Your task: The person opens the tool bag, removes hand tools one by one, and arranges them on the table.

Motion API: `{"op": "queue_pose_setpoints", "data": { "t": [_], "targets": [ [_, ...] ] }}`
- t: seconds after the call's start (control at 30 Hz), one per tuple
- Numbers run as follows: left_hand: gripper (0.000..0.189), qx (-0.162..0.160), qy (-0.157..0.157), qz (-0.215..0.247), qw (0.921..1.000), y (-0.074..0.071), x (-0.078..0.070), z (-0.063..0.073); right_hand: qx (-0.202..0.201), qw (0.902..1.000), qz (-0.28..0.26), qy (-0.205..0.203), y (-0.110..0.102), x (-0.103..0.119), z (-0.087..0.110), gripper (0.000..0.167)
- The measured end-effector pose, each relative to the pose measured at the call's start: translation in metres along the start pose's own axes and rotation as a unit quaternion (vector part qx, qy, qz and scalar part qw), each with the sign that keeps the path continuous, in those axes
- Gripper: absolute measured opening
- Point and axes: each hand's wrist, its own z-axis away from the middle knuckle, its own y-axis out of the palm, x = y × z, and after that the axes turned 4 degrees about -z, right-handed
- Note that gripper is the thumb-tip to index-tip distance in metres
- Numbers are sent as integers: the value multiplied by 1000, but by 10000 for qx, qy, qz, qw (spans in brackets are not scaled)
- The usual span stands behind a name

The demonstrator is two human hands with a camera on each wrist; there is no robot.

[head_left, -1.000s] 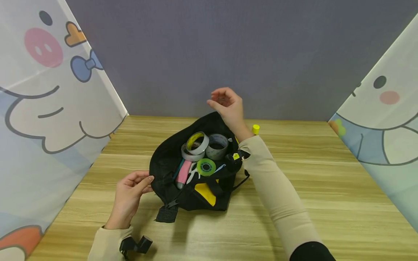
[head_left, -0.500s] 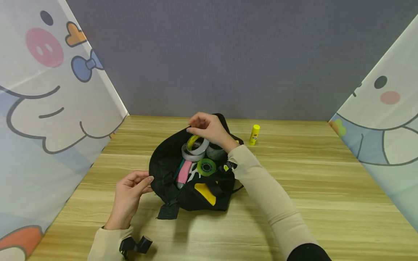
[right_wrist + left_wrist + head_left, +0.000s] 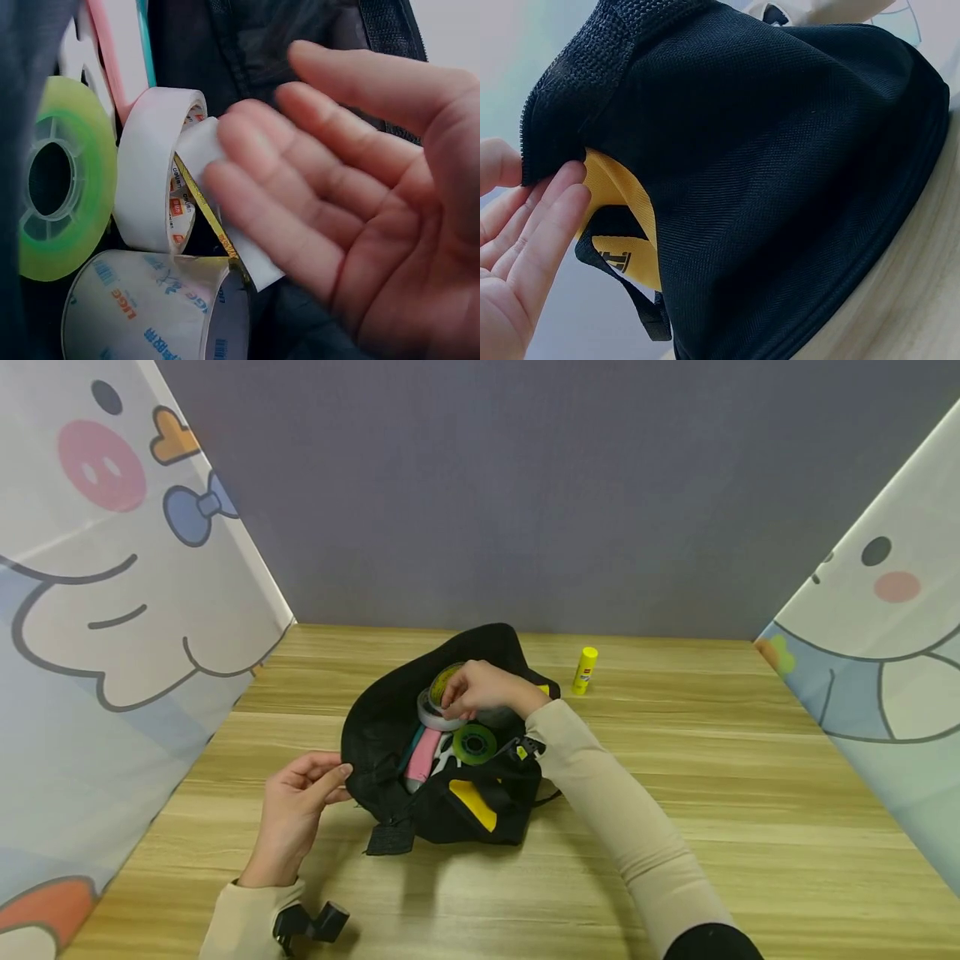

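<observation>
A black zip bag [image 3: 375, 727] with yellow panels lies gaping on the table. My left hand [image 3: 300, 797] pinches the left edge of its opening between thumb and fingers. Inside the mouth my right hand [image 3: 491, 687] hovers at a roll of white tape with a yellow core [image 3: 201, 146], its fingers loosely bent and thumb apart. That roll leans on another white tape roll [image 3: 146, 172]. Close by are a green tape roll [image 3: 97, 150] and a wide clear tape roll [image 3: 142, 307]. A pink-cased object [image 3: 423, 756] and something white lie at the bag's near left.
A yellow glue stick [image 3: 585, 671] stands on the wooden table [image 3: 750, 793], right of the bag. A grey partition [image 3: 525, 493] rises behind the table, and printed cartoon panels flank it. A black strap [image 3: 641, 311] hangs from the bag.
My right hand has come from behind the bag toward the left and down, over the tape rolls. The glue stick now shows fully. My left hand keeps its hold on the edge.
</observation>
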Motion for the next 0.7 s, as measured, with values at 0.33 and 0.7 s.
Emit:
{"op": "queue_pose_setpoints", "data": {
  "t": [0.33,0.7],
  "targets": [
    [33,32,6,-19,10000,0,0,0,175,9930,783,861,3,-3,4,24],
    [33,52,44,114,9999,1,-1,0,240,9772,1685,1271,10,-4,3,28]
  ]
}}
